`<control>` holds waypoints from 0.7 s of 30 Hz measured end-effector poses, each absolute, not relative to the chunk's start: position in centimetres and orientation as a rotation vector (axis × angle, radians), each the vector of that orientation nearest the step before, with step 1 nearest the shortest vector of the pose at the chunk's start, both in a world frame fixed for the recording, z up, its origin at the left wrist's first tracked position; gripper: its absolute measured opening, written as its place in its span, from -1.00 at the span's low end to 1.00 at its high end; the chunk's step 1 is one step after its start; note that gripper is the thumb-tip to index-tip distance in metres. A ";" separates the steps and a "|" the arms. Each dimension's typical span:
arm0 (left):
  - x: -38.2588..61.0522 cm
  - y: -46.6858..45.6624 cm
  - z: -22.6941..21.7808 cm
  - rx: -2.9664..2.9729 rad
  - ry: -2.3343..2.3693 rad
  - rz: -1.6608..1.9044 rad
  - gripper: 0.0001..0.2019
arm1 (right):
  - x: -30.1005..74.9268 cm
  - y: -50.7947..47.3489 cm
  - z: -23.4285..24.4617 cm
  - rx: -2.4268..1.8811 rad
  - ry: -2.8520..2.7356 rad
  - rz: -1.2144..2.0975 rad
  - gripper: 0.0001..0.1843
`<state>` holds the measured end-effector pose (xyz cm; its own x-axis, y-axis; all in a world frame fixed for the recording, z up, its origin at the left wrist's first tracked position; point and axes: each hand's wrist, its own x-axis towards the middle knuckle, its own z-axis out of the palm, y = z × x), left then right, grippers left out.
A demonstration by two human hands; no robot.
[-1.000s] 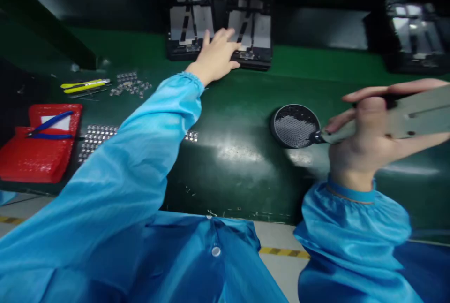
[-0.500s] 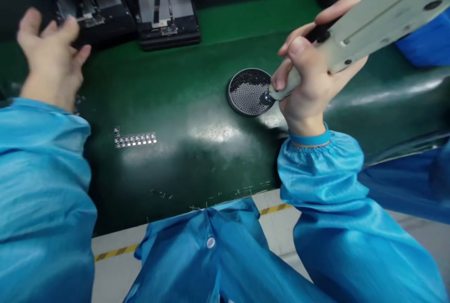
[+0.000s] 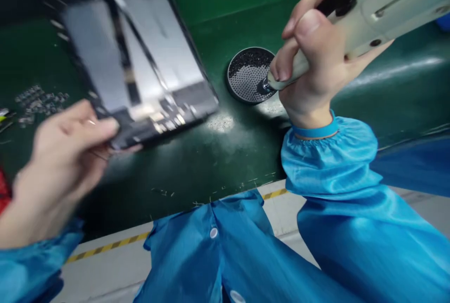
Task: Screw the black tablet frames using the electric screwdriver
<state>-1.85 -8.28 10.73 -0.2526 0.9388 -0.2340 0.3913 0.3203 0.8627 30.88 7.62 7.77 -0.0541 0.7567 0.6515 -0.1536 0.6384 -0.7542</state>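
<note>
Opened flat device [image 3: 158, 35] is motion-blurred, held over the green bench [image 3: 218, 153] left of center, inner side up, slanted. Left hand [image 3: 70, 153] pinches its near-left corner, thumb on top, fingers beneath. Right hand [image 3: 316, 64] is closed around a pale powered driver [image 3: 404, 17], nose end at the right side of the round perforated dish [image 3: 242, 87]; can't tell if it's touching. Dark bits cover the dish's far part. Small loose parts [image 3: 37, 103] lie on the bench left of the device.

Small metal pieces [image 3: 38, 103] lie scattered on the green tabletop [image 3: 168, 164], near a partly visible yellow item [image 3: 3, 117].
</note>
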 end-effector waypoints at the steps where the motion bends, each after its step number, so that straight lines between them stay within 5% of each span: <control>1: 0.3 -9.4 10.5 1.087 1.751 0.897 -0.68 | 30.6 7.4 7.8 -0.541 -1.433 0.801 -0.64; 7: 3.1 -11.3 9.6 1.177 1.636 0.595 -0.58 | 29.1 6.1 8.0 -0.673 -1.340 0.825 -0.68; 13: -4.5 -9.0 10.6 1.921 2.092 0.217 -0.02 | 28.6 5.4 8.2 -0.734 -1.389 0.860 -0.62; 21: -7.9 -7.3 9.2 1.943 1.961 0.205 -0.22 | 29.1 5.3 8.1 -0.795 -1.564 0.732 -0.71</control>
<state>-7.93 -7.30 9.17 0.0203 0.9872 -0.1579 0.9333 0.0380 0.3570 29.06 5.35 8.09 -0.0925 0.8198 0.5651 0.0914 0.5722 -0.8150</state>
